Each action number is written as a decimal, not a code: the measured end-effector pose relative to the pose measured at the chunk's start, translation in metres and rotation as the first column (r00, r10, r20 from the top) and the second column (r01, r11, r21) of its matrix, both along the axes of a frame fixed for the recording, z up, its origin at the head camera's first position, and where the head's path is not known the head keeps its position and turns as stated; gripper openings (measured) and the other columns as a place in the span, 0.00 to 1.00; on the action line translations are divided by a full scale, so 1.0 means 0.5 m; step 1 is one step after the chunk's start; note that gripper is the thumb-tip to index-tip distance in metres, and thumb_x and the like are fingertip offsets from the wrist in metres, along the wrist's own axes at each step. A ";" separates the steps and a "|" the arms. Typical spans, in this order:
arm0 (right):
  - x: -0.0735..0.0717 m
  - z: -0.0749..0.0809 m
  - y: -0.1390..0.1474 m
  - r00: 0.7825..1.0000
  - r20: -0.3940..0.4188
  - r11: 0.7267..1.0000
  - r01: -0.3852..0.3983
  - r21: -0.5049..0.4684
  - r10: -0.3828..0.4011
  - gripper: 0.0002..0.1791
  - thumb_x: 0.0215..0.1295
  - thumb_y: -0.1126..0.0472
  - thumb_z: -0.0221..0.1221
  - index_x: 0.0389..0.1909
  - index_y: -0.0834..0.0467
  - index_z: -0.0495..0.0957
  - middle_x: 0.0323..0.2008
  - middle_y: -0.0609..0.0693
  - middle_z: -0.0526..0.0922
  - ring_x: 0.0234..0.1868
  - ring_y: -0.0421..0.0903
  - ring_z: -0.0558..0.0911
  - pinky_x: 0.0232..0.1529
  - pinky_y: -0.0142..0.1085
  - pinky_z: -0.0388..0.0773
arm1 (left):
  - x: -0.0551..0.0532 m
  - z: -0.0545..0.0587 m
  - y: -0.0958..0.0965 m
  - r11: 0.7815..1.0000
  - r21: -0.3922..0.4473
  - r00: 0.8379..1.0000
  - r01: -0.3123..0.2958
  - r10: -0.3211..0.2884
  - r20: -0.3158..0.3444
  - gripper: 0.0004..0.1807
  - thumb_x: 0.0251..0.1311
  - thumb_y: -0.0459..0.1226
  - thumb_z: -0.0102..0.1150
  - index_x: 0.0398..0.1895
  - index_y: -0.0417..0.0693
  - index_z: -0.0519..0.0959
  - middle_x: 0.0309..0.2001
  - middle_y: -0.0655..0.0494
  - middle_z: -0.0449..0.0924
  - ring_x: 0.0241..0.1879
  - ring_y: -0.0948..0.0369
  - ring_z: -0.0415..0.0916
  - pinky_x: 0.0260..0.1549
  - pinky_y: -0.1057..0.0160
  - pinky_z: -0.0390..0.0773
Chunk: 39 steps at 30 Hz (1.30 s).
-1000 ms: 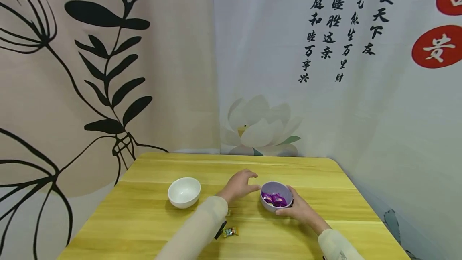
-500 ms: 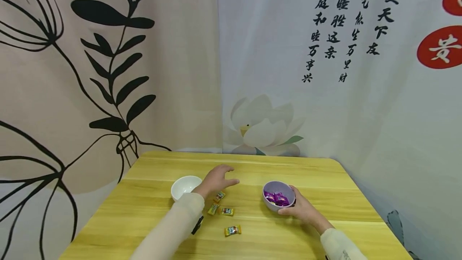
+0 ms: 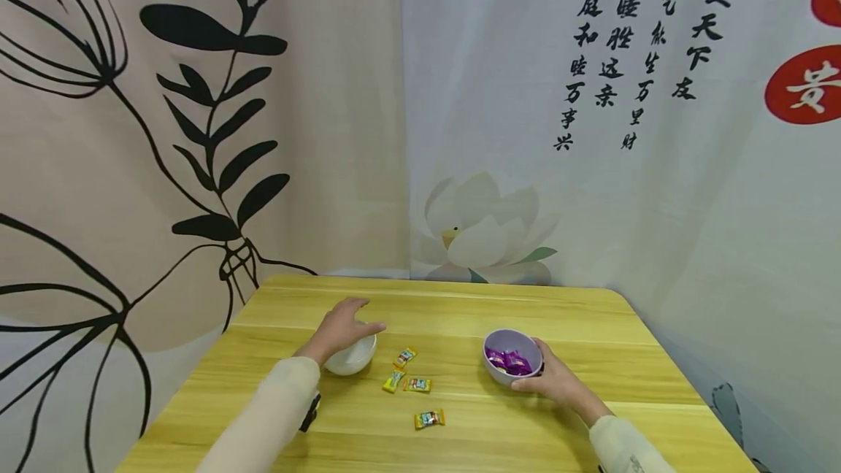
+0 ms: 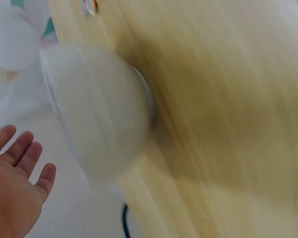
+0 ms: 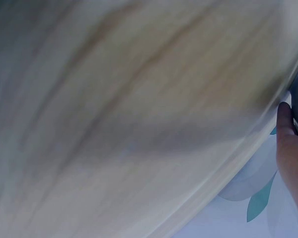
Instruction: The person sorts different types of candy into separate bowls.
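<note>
My left hand [image 3: 343,331] is at the white bowl [image 3: 355,360], overlapping its far left side in the head view, fingers extended and holding nothing. In the left wrist view, the open palm and spread fingers [image 4: 26,153] show beside the blurred bowl [image 4: 97,109]. On the right, my right hand [image 3: 558,383] grips the side of a purple bowl [image 3: 501,376], thumb at the near side. Several purple-wrapped candies [image 3: 509,363] lie inside it. The right wrist view catches only part of that hand [image 5: 292,153] against the bowl's dark edge.
Between the bowls lie several yellow-wrapped candies, one [image 3: 430,419] nearer the front than a cluster that includes another candy [image 3: 417,385]. The wooden table [image 3: 499,444] has its far edge close to a printed wall cloth [image 3: 342,130].
My left hand has moved left, from beside the purple bowl to the white bowl, uncovering the yellow candies. The right hand keeps its hold on the purple bowl.
</note>
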State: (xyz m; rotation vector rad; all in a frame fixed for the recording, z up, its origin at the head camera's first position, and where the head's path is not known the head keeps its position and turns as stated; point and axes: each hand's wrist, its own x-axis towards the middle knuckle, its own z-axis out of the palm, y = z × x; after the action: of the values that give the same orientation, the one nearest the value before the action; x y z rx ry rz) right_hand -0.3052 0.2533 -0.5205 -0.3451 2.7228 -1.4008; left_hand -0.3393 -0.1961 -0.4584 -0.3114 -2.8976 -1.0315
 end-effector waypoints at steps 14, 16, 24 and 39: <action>-0.001 -0.004 -0.002 1.000 -0.003 1.000 -0.014 -0.021 0.014 0.64 0.48 0.53 0.77 0.75 0.70 0.44 0.68 0.73 0.62 0.69 0.68 0.62 0.68 0.62 0.54 | 0.033 -0.065 -0.107 0.999 -0.032 0.998 -0.031 0.033 0.058 0.64 0.48 0.64 0.70 0.76 0.32 0.50 0.72 0.28 0.52 0.70 0.34 0.52 0.62 0.34 0.60; -0.001 -0.005 -0.003 1.000 0.002 1.000 -0.014 -0.021 0.014 0.64 0.49 0.53 0.77 0.75 0.70 0.43 0.68 0.73 0.60 0.69 0.68 0.61 0.68 0.62 0.54 | 0.038 -0.071 -0.111 0.999 -0.011 0.997 -0.034 0.034 0.070 0.65 0.47 0.63 0.71 0.76 0.31 0.50 0.72 0.28 0.53 0.69 0.34 0.55 0.61 0.34 0.62; 0.010 0.003 -0.009 1.000 0.012 1.000 0.010 0.022 -0.010 0.64 0.50 0.51 0.76 0.75 0.69 0.43 0.69 0.75 0.58 0.69 0.70 0.60 0.67 0.64 0.55 | 0.043 -0.088 -0.112 1.000 0.021 0.996 -0.011 0.009 0.086 0.67 0.45 0.58 0.76 0.75 0.29 0.48 0.72 0.27 0.52 0.68 0.34 0.55 0.62 0.34 0.60; 0.013 0.008 -0.009 0.998 0.055 0.999 -0.005 0.043 0.003 0.70 0.52 0.48 0.75 0.76 0.70 0.31 0.72 0.77 0.45 0.72 0.72 0.51 0.68 0.63 0.49 | 0.041 -0.095 -0.110 0.999 0.033 0.997 -0.031 0.029 0.068 0.62 0.42 0.55 0.79 0.74 0.33 0.55 0.64 0.36 0.64 0.60 0.43 0.67 0.58 0.40 0.69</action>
State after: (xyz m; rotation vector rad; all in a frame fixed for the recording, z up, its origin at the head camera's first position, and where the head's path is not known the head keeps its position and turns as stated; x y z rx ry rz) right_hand -0.2985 0.2487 -0.5166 -0.3045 2.7016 -1.3284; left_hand -0.3189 -0.2513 -0.5058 -0.2353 -2.9309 -1.1060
